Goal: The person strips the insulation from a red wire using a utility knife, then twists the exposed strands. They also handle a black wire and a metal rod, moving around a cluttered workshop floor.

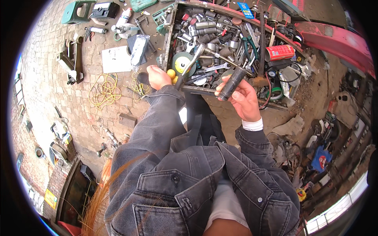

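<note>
My right hand (242, 103) grips a long, dark, worn metal cylinder (233, 83), held tilted over the front right of an open metal tray (193, 91) full of sockets, wrenches and pliers. My left hand (157, 77) is at the tray's front left corner, fingers curled; what they hold, if anything, is hidden. Just right of that hand are yellow balls (171, 74) and a green disc with a yellow centre (182, 63). A long wrench handle (189, 67) lies across the tools.
A red steel arm (334, 41) extends at the upper right, near a red can (279, 52). Yellow cords (103, 91), a white sheet (115, 60), a green stool (75, 11) and metal parts (71, 63) lie on the paving at left. Clutter (321, 157) lines the right side.
</note>
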Demonstrator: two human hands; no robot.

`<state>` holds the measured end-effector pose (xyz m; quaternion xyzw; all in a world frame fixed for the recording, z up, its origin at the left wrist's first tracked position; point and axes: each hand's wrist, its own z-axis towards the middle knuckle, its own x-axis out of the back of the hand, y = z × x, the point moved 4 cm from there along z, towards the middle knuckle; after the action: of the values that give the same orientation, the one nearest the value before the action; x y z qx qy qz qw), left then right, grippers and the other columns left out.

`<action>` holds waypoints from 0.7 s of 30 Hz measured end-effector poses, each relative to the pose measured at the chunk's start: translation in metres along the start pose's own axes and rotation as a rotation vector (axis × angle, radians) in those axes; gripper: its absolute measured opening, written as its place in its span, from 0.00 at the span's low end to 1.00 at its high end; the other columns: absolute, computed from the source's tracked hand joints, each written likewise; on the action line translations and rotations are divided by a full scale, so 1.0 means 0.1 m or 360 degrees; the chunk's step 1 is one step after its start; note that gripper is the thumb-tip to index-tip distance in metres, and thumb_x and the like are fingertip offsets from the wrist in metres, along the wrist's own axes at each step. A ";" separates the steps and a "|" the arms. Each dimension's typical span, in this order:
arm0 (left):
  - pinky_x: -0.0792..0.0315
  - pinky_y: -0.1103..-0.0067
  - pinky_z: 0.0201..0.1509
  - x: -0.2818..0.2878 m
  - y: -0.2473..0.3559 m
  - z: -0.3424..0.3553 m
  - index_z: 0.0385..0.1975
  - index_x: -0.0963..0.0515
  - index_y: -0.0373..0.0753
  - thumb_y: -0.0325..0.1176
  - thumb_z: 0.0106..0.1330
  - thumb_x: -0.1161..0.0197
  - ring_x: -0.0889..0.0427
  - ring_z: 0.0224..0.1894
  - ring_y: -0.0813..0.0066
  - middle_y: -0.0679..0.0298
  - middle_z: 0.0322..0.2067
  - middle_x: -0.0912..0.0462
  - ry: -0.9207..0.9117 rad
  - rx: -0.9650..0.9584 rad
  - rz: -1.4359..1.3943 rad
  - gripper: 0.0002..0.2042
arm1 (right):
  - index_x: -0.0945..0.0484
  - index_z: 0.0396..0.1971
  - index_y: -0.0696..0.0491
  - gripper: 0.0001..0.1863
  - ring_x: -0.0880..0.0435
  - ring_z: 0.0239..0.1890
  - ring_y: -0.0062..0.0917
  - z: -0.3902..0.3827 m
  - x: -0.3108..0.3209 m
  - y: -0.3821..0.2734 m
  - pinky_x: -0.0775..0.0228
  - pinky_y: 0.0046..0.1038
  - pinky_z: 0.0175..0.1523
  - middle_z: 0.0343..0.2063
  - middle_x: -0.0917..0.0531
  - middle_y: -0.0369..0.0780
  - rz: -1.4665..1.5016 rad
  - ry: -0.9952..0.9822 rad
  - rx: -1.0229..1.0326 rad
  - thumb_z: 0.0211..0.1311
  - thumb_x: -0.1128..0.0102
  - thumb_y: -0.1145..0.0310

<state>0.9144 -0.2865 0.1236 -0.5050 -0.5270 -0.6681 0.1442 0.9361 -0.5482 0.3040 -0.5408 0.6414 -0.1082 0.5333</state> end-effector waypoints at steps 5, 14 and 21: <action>0.28 0.61 0.36 -0.02 -0.04 0.01 0.34 0.26 0.41 0.37 0.70 0.54 0.19 0.32 0.49 0.53 0.29 0.18 -0.0018 0.0018 0.0047 0.10 | 0.34 0.57 0.64 0.25 0.17 0.48 0.34 0.01 -0.07 0.00 0.23 0.33 0.51 0.45 0.19 0.47 -0.0009 0.0028 -0.0004 0.64 0.43 0.67; 0.27 0.62 0.37 -0.04 -0.06 0.02 0.35 0.26 0.42 0.37 0.70 0.53 0.18 0.34 0.51 0.54 0.31 0.17 -0.0046 -0.0042 0.0123 0.09 | 0.23 0.43 0.61 0.13 0.17 0.38 0.19 0.12 0.58 0.96 0.25 0.21 0.45 0.36 0.16 0.40 -0.0701 0.0757 -0.0253 0.60 0.37 0.74; 0.28 0.62 0.38 -0.02 -0.01 0.00 0.35 0.26 0.39 0.35 0.71 0.54 0.19 0.34 0.49 0.52 0.31 0.18 0.0026 -0.0116 0.0082 0.10 | 0.23 0.43 0.59 0.16 0.19 0.41 0.36 0.12 0.91 0.56 0.28 0.35 0.50 0.36 0.18 0.43 -0.1751 0.1419 0.0536 0.54 0.35 0.71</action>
<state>0.9142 -0.2868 0.1218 -0.5180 -0.4880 -0.6869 0.1473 0.9277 -0.5949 0.2074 -0.6001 0.4075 -0.6681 0.1656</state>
